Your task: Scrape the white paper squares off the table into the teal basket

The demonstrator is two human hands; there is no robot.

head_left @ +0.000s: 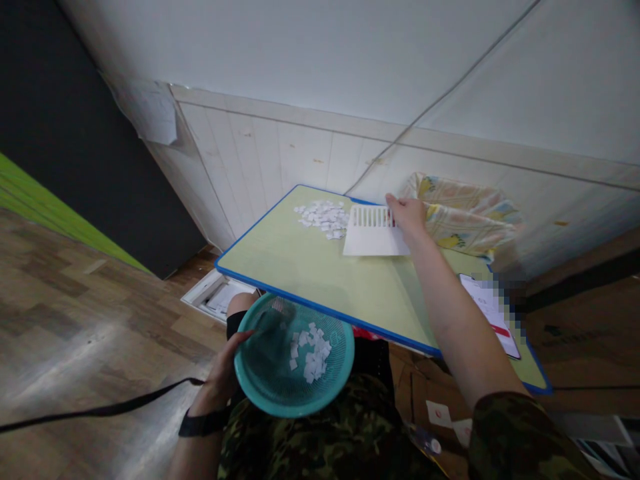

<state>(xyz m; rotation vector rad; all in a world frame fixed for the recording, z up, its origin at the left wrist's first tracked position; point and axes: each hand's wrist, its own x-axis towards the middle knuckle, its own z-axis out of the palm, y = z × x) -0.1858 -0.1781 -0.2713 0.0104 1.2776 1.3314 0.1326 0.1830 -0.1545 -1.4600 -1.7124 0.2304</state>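
Note:
My left hand (226, 371) grips the rim of a teal mesh basket (260, 373) held over my lap, below the near edge of the table. Small white paper pieces (311, 353) lie inside the basket. My right hand (407, 215) reaches across the pale green table (320, 273) and presses, fingers together, on the top edge of a white sheet (373, 235) with a row of cut slits. A pile of small white paper pieces (323, 217) lies just left of that sheet.
The low table has a blue rim (280, 296) and stands against a white panelled wall (280, 153). A patterned cushion (465, 215) sits at the back right. A printed paper (487, 310) lies at the table's right. A black strap (100, 408) crosses the wooden floor.

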